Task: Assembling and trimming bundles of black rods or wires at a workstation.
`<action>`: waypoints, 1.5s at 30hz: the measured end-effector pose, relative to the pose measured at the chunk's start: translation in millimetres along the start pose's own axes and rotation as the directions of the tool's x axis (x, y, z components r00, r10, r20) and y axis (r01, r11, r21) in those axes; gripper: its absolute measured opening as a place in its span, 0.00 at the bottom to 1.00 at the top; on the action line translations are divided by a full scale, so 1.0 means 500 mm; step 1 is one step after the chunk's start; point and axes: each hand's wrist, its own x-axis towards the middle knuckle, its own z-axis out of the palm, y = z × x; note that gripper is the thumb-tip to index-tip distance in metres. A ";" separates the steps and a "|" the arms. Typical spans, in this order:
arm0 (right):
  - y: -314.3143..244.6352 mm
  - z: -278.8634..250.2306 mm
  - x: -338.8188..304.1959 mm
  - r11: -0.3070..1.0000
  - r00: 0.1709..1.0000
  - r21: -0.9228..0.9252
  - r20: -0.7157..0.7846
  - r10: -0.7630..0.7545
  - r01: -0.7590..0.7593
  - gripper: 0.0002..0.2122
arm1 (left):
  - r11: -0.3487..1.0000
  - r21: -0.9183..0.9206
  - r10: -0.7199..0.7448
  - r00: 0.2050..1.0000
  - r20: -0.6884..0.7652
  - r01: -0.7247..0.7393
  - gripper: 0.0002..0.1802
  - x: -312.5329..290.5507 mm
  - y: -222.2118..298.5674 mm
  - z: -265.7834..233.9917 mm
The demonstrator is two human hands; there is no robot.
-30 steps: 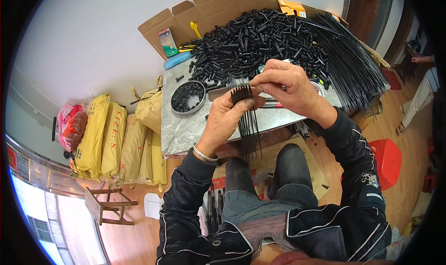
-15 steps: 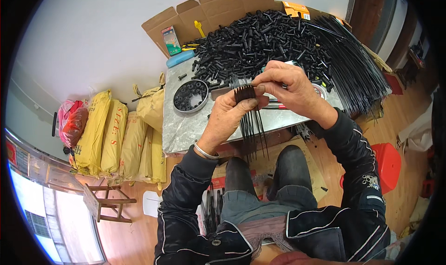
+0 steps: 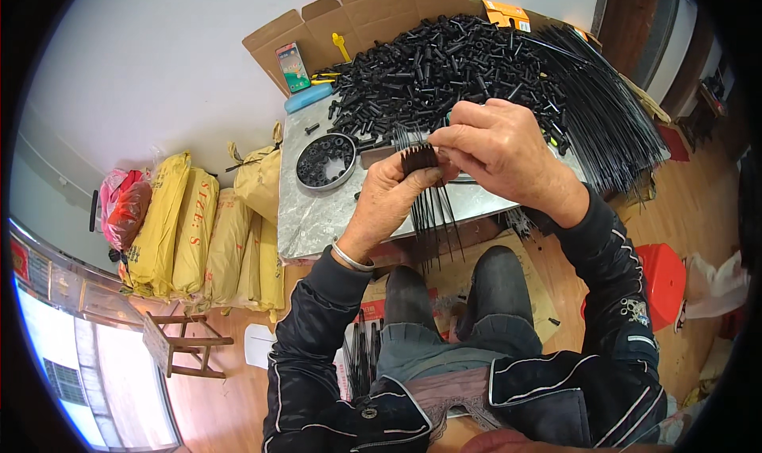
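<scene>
My left hand (image 3: 385, 199) is closed round a row of thin black rods (image 3: 435, 219). Its thumb presses them flat side by side, with their long ends hanging down and their thin tips sticking up. My right hand (image 3: 508, 155) is closed, its fingertips touching the upper part of the row. Whatever lies between those fingertips is hidden. Behind both hands, a big heap of short black tubular plastic pieces (image 3: 444, 68) covers the back of the grey table (image 3: 305, 231). To the left of my left hand stands a round tin (image 3: 327, 189) of small black rings.
Long black rods (image 3: 607, 112) lie in a thick sheaf at the table's right. A phone (image 3: 292, 68) leans on cardboard (image 3: 373, 21), by a blue case (image 3: 308, 99). Yellow sacks (image 3: 193, 235) and a wooden stool (image 3: 182, 346) are on the left; a red stool (image 3: 663, 282) is on the right.
My right hand has turned, showing more of its back, and its fingertips have shifted slightly left and up along the rods. My left hand keeps its hold. A pale shape at the right edge has moved.
</scene>
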 end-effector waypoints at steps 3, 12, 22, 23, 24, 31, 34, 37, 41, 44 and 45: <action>0.009 0.000 0.001 0.995 1.000 0.101 0.019 0.021 -0.023 0.06 | 1.000 0.014 0.019 1.000 0.021 -0.020 0.12 -0.001 0.004 0.005; 0.026 0.008 0.009 0.973 0.999 0.232 0.035 -0.014 0.005 0.08 | 0.999 0.037 -0.004 1.000 0.021 0.003 0.13 -0.001 0.010 -0.009; 0.008 0.023 0.005 0.966 0.993 0.233 0.001 0.115 -0.112 0.08 | 1.000 -0.026 0.017 0.999 -0.039 -0.018 0.14 -0.006 -0.001 -0.012; 0.009 0.022 0.008 0.968 0.996 0.232 0.019 0.091 -0.093 0.08 | 1.000 -0.022 0.020 0.999 -0.032 -0.021 0.14 -0.007 -0.002 -0.015; 0.012 0.021 0.010 0.968 0.996 0.235 0.020 0.090 -0.092 0.08 | 1.000 -0.022 0.019 0.999 -0.036 -0.019 0.14 -0.008 -0.002 -0.017; 0.018 0.036 0.004 0.917 0.993 0.382 0.024 0.115 -0.115 0.07 | 1.000 -0.019 -0.006 1.000 -0.024 0.006 0.13 -0.006 0.006 -0.013; 0.010 0.048 -0.005 0.835 0.978 0.515 0.032 0.208 -0.194 0.06 | 1.000 0.001 0.004 1.000 -0.019 -0.004 0.12 -0.007 0.001 -0.014; 0.014 0.038 0.000 0.846 0.982 0.501 0.050 0.182 -0.182 0.06 | 1.000 0.025 -0.005 1.000 -0.011 0.005 0.12 -0.008 0.007 -0.012; 0.043 0.024 0.013 0.883 0.995 0.461 0.084 0.051 -0.085 0.07 | 0.998 0.056 -0.017 0.998 0.054 0.013 0.12 -0.001 0.014 -0.015; 0.047 0.029 0.017 0.887 0.996 0.458 0.080 0.029 -0.062 0.05 | 0.987 0.160 -0.026 0.997 0.068 0.015 0.12 0.009 0.022 -0.018; 0.050 0.034 0.016 0.887 0.998 0.458 0.060 0.024 -0.049 0.05 | 0.987 0.159 -0.027 0.997 0.069 0.016 0.12 0.011 0.022 -0.017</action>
